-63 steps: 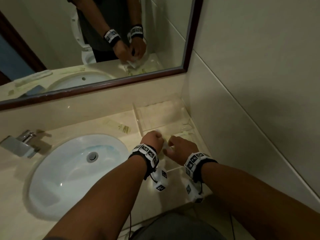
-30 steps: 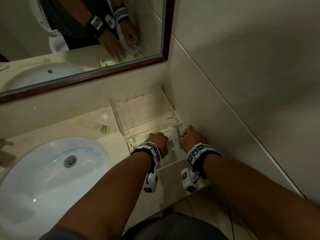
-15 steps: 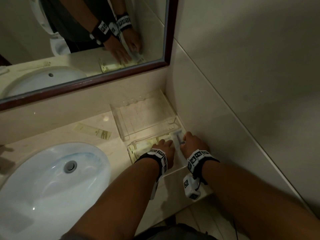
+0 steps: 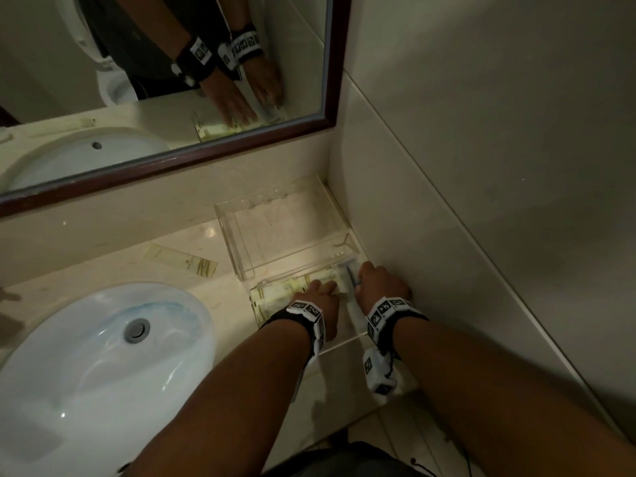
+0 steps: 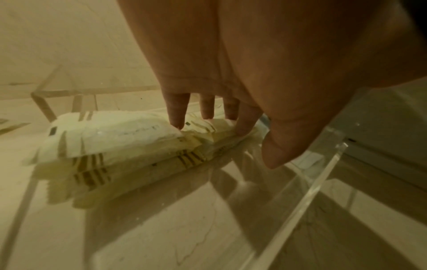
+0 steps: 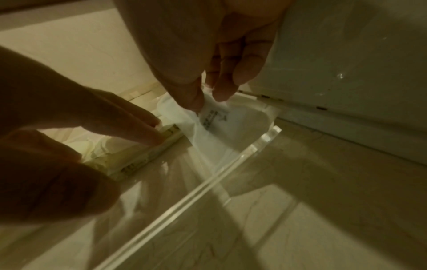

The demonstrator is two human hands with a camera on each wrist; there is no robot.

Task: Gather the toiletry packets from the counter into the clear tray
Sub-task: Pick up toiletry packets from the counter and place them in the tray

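A: Where is this?
B: A dim bathroom: pale marble-look counter [image 4: 179, 270], white oval basin [image 4: 96, 359], dark wood-framed mirror [image 4: 165, 166], plain tiled wall on the right.
A: And the packets?
B: Cream paper packets [image 5: 110, 144] with gold stripes lie stacked in the near clear tray [image 4: 344, 340], a thick-walled acrylic box. One more packet [image 4: 180, 265] lies on the counter beside a second clear tray [image 4: 234, 242] by the mirror.
A: Any writing?
B: Small dark print on a white sachet [image 6: 217, 118], too blurred to read.
A: The hands?
B: The left hand [image 4: 318, 301] presses the stack with straight fingers [image 5: 176, 113]. The right hand [image 4: 378, 287] pinches the sachet, seemingly between thumb and fingertips [image 6: 225, 91].
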